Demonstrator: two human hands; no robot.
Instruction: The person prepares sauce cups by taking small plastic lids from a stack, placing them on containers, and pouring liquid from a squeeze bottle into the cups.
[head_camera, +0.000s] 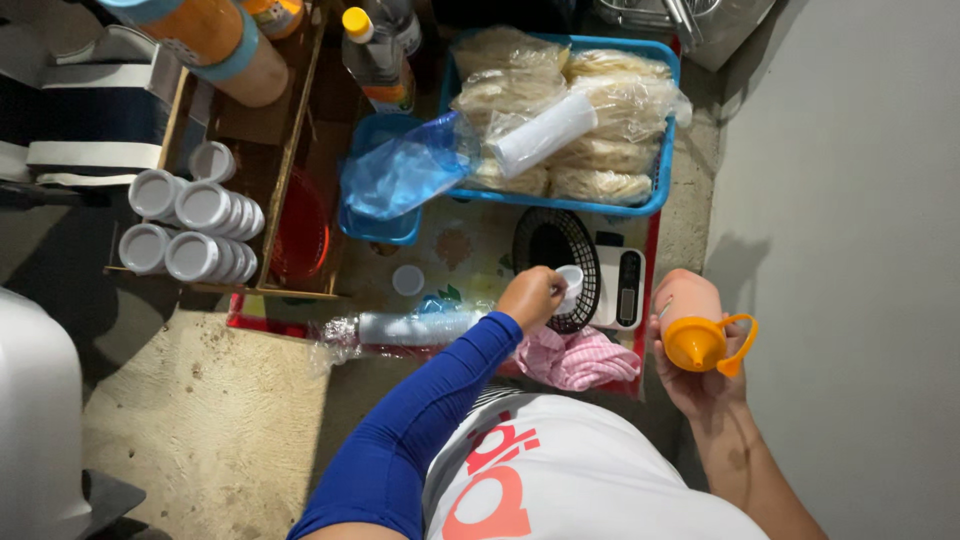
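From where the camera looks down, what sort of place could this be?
Probably a small food stall or food-preparation corner. A blue plastic crate holds clear bags of pale noodles, stacks of small white lidded cups lie nearby, and the right hand holds an orange-capped squeeze bottle.

The left arm, in a tight blue sleeve down to the wrist, reaches forward and slightly rightward from the shoulder, elbow gently bent. The left hand (530, 296) is turned knuckles-up, fingers curled inward and pinched closed at the tips (the thumb itself is hidden beneath the hand). The right forearm is bare and comes up from the lower right, held closer to the body than the left. The right hand (695, 365) faces palm-up, its fingers wrapped in a closed grasp, the wrist roughly straight. The two hands are near each other but apart, the left further forward.
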